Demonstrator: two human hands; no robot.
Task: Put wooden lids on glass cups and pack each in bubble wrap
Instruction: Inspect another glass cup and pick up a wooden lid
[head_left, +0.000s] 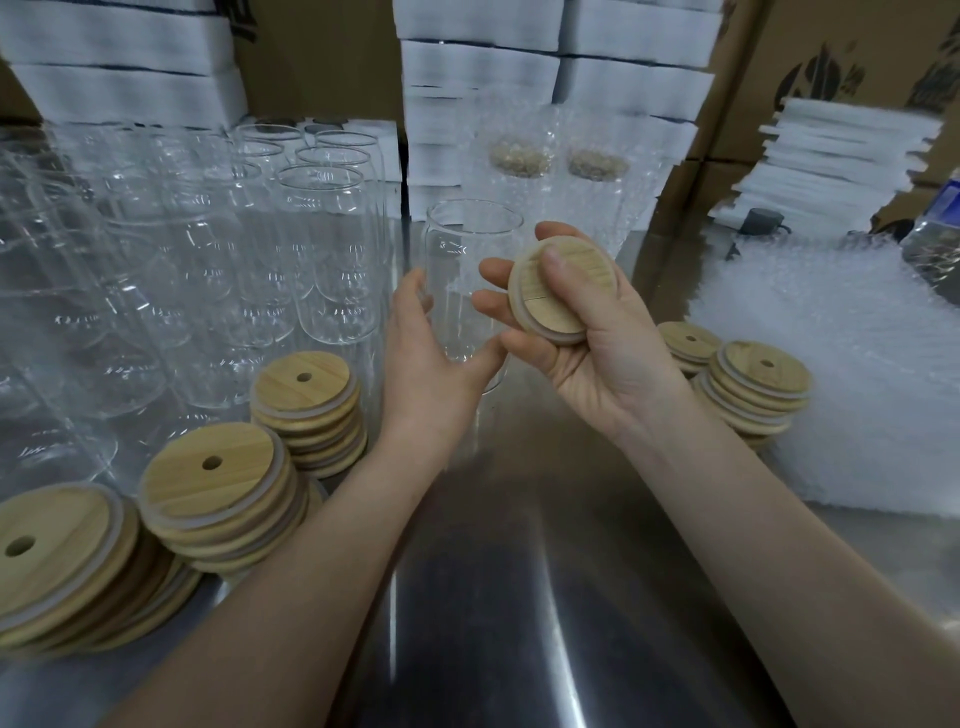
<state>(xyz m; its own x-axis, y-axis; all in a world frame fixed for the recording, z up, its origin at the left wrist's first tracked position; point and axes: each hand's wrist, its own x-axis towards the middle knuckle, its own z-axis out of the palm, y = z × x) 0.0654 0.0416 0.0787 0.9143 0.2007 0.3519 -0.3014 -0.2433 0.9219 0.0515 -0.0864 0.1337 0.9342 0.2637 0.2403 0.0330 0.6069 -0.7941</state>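
Note:
My left hand (434, 358) grips a clear glass cup (470, 260) around its lower half and holds it upright above the steel table. Just right of the cup's rim, my right hand (587, 338) holds a round wooden lid (558, 291), thumb pressed on its top and fingers curled under it. The lid is tilted and sits level with the cup's upper part, apart from the rim. Two wrapped cups with lids (550, 171) stand behind in bubble wrap.
Several bare glass cups (218, 249) crowd the left side. Stacks of wooden lids (218, 493) lie at front left, and more lids (753, 384) at right. A pile of bubble wrap (841, 374) lies on the right. White foam sheets (519, 78) and cardboard boxes stand behind.

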